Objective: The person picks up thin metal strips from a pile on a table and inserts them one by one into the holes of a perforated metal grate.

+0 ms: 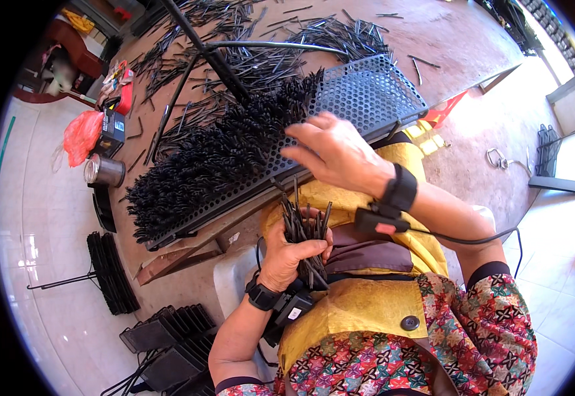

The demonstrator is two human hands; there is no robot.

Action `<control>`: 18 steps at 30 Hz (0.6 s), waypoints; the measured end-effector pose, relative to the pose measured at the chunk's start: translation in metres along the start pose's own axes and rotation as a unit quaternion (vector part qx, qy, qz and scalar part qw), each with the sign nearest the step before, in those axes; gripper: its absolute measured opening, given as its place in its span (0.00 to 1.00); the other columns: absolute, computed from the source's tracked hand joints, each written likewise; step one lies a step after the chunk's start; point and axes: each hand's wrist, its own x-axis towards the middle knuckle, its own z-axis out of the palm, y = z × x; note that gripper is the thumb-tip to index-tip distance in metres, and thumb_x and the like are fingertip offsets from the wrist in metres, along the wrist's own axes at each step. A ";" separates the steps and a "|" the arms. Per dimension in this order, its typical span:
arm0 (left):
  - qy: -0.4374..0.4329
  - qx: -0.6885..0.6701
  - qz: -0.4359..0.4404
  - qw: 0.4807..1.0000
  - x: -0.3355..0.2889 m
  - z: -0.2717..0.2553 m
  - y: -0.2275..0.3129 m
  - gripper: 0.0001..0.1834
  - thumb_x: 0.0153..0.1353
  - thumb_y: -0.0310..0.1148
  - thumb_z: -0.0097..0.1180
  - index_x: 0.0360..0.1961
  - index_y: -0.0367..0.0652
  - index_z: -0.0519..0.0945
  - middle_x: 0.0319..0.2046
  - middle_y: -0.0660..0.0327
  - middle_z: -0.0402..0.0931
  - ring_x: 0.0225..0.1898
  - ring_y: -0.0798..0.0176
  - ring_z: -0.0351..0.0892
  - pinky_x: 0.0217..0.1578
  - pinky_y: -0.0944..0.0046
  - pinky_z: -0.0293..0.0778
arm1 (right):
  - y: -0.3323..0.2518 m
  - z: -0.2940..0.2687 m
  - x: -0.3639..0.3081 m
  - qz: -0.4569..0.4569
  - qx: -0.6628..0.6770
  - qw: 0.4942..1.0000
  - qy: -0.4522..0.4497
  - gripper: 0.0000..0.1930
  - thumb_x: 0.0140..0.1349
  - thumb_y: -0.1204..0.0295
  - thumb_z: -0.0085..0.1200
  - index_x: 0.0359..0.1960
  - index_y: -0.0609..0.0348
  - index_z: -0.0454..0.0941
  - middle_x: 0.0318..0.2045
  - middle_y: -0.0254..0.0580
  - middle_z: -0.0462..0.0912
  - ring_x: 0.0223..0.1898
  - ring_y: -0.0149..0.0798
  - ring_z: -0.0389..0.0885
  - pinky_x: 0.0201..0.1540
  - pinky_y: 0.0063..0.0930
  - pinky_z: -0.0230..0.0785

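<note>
My left hand (pixel 287 254) is wrapped round a bundle of short black sticks (pixel 308 228), held upright above my lap. My right hand (pixel 340 155) is over the near edge of a black perforated panel (pixel 366 89). Its fingers are bent and apart at the tips, with no stick visible between them. The panel lies slanted in front of me. Dense rows of the same black sticks (pixel 215 155) stand in its holes across the left and middle, while the holes at its right end are bare. Next to the right fingertips is the boundary of the filled rows.
Loose black sticks (pixel 248 63) cover much of the brown table (pixel 442 39). A black rod frame (pixel 215 66) rises over the panel. At left are a tin (pixel 104 170), a red plastic bag (pixel 84 137) and a box (pixel 111 132). Black racks (pixel 168 343) stand on the floor.
</note>
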 end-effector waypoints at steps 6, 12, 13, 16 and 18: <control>-0.064 0.029 0.005 0.998 0.000 0.001 0.002 0.24 0.43 0.20 0.59 0.44 0.35 0.67 0.28 0.55 0.76 0.24 0.63 0.76 0.25 0.66 0.72 | -0.011 -0.011 -0.020 0.158 0.328 0.911 -0.195 0.10 0.54 0.71 0.58 0.31 0.67 0.78 0.21 0.39 0.79 0.24 0.25 0.74 0.27 0.23 0.67; -0.019 0.001 -0.001 1.000 0.001 0.003 0.003 0.22 0.42 0.20 0.58 0.42 0.34 0.70 0.27 0.56 0.76 0.24 0.63 0.76 0.24 0.66 0.73 | -0.015 -0.025 -0.040 0.227 0.312 0.903 -0.187 0.09 0.58 0.71 0.54 0.28 0.67 0.76 0.19 0.37 0.79 0.19 0.23 0.75 0.21 0.18 0.66; -0.022 0.005 -0.006 1.000 0.002 0.002 0.002 0.22 0.42 0.20 0.58 0.43 0.34 0.70 0.27 0.56 0.76 0.24 0.63 0.76 0.24 0.66 0.73 | -0.018 -0.028 -0.042 0.289 0.367 0.860 -0.204 0.08 0.58 0.72 0.54 0.29 0.67 0.75 0.20 0.37 0.79 0.19 0.23 0.76 0.19 0.17 0.67; -0.030 0.011 -0.021 0.999 0.005 0.002 -0.001 0.23 0.42 0.20 0.58 0.43 0.34 0.70 0.27 0.56 0.76 0.24 0.62 0.76 0.24 0.65 0.73 | -0.018 -0.026 -0.051 0.321 0.425 0.822 -0.203 0.07 0.57 0.76 0.55 0.30 0.69 0.73 0.20 0.38 0.78 0.19 0.25 0.77 0.19 0.18 0.71; -0.025 0.006 -0.025 0.999 0.005 0.005 0.000 0.23 0.43 0.20 0.58 0.44 0.34 0.70 0.27 0.55 0.76 0.24 0.62 0.77 0.24 0.65 0.74 | -0.016 -0.025 -0.054 0.336 0.422 0.822 -0.181 0.06 0.56 0.78 0.55 0.31 0.69 0.73 0.20 0.38 0.78 0.19 0.26 0.78 0.19 0.19 0.72</control>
